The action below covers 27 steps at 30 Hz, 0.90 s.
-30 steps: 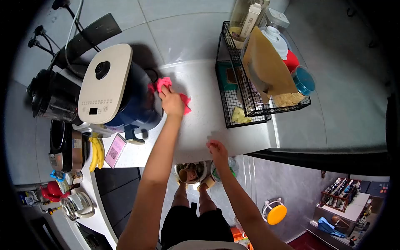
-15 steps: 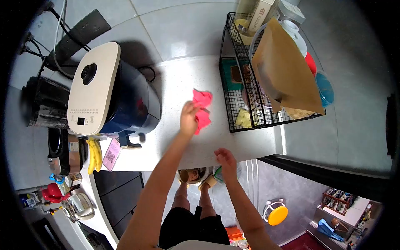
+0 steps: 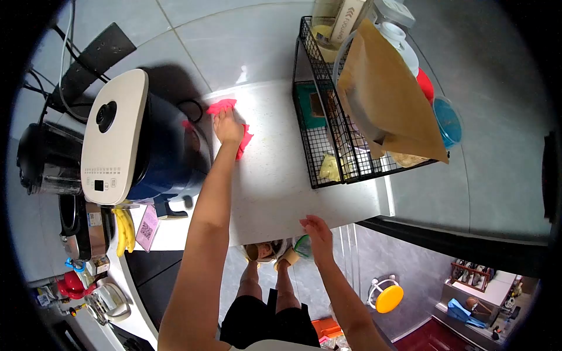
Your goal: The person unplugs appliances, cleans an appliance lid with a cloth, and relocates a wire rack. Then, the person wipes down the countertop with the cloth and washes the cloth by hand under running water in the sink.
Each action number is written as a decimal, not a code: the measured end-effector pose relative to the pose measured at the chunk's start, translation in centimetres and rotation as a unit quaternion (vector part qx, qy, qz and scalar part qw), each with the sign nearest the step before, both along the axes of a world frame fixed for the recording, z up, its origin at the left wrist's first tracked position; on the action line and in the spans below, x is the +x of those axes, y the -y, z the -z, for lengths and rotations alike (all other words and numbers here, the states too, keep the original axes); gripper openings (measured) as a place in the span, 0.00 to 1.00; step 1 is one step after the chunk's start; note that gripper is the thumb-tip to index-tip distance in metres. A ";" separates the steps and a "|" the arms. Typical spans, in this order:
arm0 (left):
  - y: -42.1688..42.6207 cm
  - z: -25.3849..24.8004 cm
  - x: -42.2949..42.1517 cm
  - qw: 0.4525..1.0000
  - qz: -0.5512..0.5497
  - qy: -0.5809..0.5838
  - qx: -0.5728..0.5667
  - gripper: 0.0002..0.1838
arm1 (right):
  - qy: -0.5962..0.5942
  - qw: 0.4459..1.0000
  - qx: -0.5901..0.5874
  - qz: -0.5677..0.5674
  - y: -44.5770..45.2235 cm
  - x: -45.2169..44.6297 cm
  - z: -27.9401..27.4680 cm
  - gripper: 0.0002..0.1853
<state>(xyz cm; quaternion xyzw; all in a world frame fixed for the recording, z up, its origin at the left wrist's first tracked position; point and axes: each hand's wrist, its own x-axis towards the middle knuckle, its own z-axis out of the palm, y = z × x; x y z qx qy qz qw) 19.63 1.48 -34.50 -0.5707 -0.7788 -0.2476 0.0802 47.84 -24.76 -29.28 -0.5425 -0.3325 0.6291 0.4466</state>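
On the white countertop [image 3: 266, 181], my left hand [image 3: 228, 127] presses down on a pink cloth [image 3: 243, 143], gripping it close to the back wall and beside the air fryer. Crumpled parts of the cloth stick out beyond the fingers and below the palm. The fingertips are partly hidden in its folds. My right hand [image 3: 319, 237] hovers at the counter's front edge with its fingers loosely bent and apart, and nothing shows in it.
Left of the cloth stands a large dark blue air fryer [image 3: 170, 140] with a cream top. A black wire rack [image 3: 328, 134] holding a brown paper bag [image 3: 389, 93] is on the right. Bananas [image 3: 124, 231] and a pink QR card [image 3: 147, 228] lie at the left. Below is a yellow stool [image 3: 389, 298].
My left hand has slid the pink cloth left and back across the counter, towards the air fryer and wall. My right hand has barely moved. The view has shifted slightly.
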 end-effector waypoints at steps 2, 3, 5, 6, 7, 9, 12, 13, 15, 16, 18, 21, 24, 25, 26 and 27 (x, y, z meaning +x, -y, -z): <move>0.0 0.0 -0.1 0.987 0.147 0.044 0.058 0.21 | 0.001 1.000 -0.008 0.013 0.8 0.5 -0.1 0.14; 0.4 -1.0 1.0 0.969 0.223 0.076 0.072 0.22 | 0.000 1.000 -0.008 0.019 0.8 0.7 0.1 0.14; -0.6 -1.2 2.6 0.925 0.341 0.135 0.100 0.24 | -0.005 1.000 0.000 0.030 1.0 0.3 0.4 0.14; -0.7 -1.3 3.4 0.909 0.379 0.158 0.073 0.23 | -0.006 0.999 0.005 0.032 1.1 0.2 0.3 0.14; -0.7 -1.5 4.2 0.891 0.415 0.181 0.047 0.23 | -0.005 0.999 0.011 0.032 1.0 0.2 0.2 0.14; 0.1 -1.3 6.0 0.851 0.491 0.181 0.040 0.22 | 0.002 0.999 0.017 0.033 1.0 0.3 0.1 0.14; 4.9 -1.8 7.5 0.813 0.548 0.196 -0.002 0.23 | 0.003 0.999 0.015 0.035 1.3 0.1 -0.3 0.14; 6.7 -2.2 8.0 0.812 0.550 0.195 -0.002 0.23 | 0.001 0.999 0.012 0.035 1.5 0.0 -0.5 0.14; 9.3 -2.7 9.2 0.808 0.558 0.187 0.006 0.23 | -0.003 0.999 0.015 0.028 1.8 -0.1 -0.3 0.14; 10.3 -2.7 9.7 0.815 0.554 0.169 0.016 0.23 | -0.007 0.999 0.012 0.032 2.0 -0.2 -0.4 0.14; 11.9 -2.8 10.3 0.821 0.545 0.167 0.008 0.22 | -0.007 0.999 0.016 0.033 2.7 -0.2 -0.3 0.13; 13.3 -2.4 10.6 0.806 0.564 0.181 -0.002 0.21 | -0.003 0.999 0.024 0.033 3.9 -0.3 0.5 0.12; 14.8 -2.2 10.5 0.792 0.587 0.166 0.000 0.21 | -0.005 0.998 0.014 0.054 5.6 -0.6 0.8 0.12; 15.3 -2.5 10.4 0.791 0.592 0.154 0.004 0.21 | -0.004 0.998 0.011 0.064 6.2 -0.8 0.8 0.12; 15.8 -2.6 10.2 0.783 0.600 0.165 0.004 0.21 | -0.005 0.997 0.009 0.075 6.7 -1.0 0.9 0.12; 16.4 -2.4 9.9 0.774 0.609 0.176 0.002 0.20 | -0.002 0.996 0.007 0.085 7.2 -1.3 1.1 0.12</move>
